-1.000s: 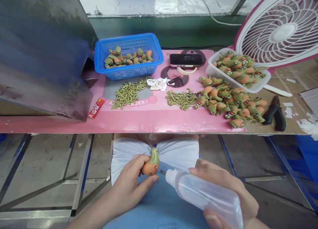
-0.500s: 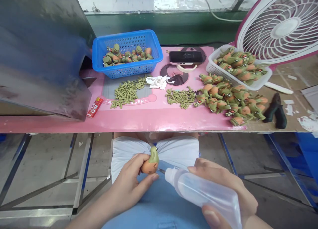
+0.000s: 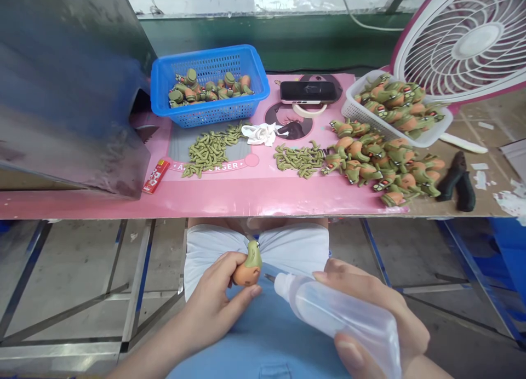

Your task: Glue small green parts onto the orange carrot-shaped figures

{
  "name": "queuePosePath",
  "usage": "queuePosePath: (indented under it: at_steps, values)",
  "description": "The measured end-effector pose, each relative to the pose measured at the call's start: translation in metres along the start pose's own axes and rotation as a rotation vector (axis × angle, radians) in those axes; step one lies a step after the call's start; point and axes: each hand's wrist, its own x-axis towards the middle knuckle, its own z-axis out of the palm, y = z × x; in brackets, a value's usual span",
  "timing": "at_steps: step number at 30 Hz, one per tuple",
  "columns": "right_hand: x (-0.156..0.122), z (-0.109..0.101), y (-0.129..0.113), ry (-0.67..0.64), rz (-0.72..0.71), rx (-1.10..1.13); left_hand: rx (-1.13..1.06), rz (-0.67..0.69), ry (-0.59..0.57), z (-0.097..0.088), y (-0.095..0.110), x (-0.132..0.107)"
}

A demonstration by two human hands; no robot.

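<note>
Between the fingers and thumb of my left hand is a small green and orange toy figure, held above my lap. Small dark marks or holes show on its orange part. My right hand is wrapped round a translucent squeeze bottle, tilted so its thin metal tip points at the figure, with a small gap between them. On the table beyond lie two piles of small green curved pieces, one at left and one at right.
A blue basket and a white basket hold similar figures; more figures are heaped beside the white one. A phone, white cloth, red box, black objects and fan stand or lie around the table.
The bottle's tip has drawn back slightly to the right, away from the figure it was at. My left hand keeps the figure in nearly the same place.
</note>
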Motion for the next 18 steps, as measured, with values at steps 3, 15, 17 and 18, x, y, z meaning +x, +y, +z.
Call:
queuePosePath:
  at_steps: [3,15,17,18]
  values:
    - [-0.0015,-0.0003,-0.0001,-0.004,0.017,-0.011,-0.005,-0.004,-0.002,0.0000,-0.0002,0.0010]
    - [0.0000,0.0030,-0.0007,0.029,0.012,-0.043,-0.003,-0.013,0.000,0.0003,0.0004,0.0018]
    - [-0.0014,0.0032,-0.0004,0.013,0.024,-0.052,-0.002,-0.013,0.000,0.0006,0.0004,0.0023]
    - [-0.0025,0.0030,-0.0002,-0.005,0.036,-0.062,-0.002,-0.013,0.000,0.0007,0.0003,0.0023]
